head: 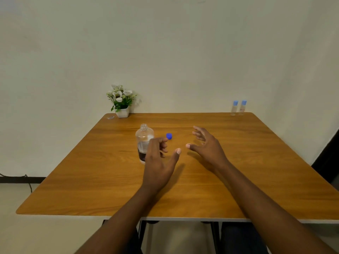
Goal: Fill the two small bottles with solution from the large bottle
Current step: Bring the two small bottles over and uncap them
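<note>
The large clear bottle (143, 138) stands upright and uncapped left of the table's middle, with liquid in its lower half. Its blue cap (169, 136) lies on the wood just to its right. My left hand (159, 162) hovers in front of the bottle with fingers apart, partly covering its lower right side and holding nothing. My right hand (207, 147) is spread open over the middle of the table, empty. Two small clear bottles (238, 107) with light blue caps stand side by side at the far right corner, well beyond both hands.
A white pot of white flowers (121, 101) stands at the far left edge of the wooden table (91, 180), with a small shiny scrap (110, 117) beside it. A wall runs behind the table. A dark cable lies on the floor at left.
</note>
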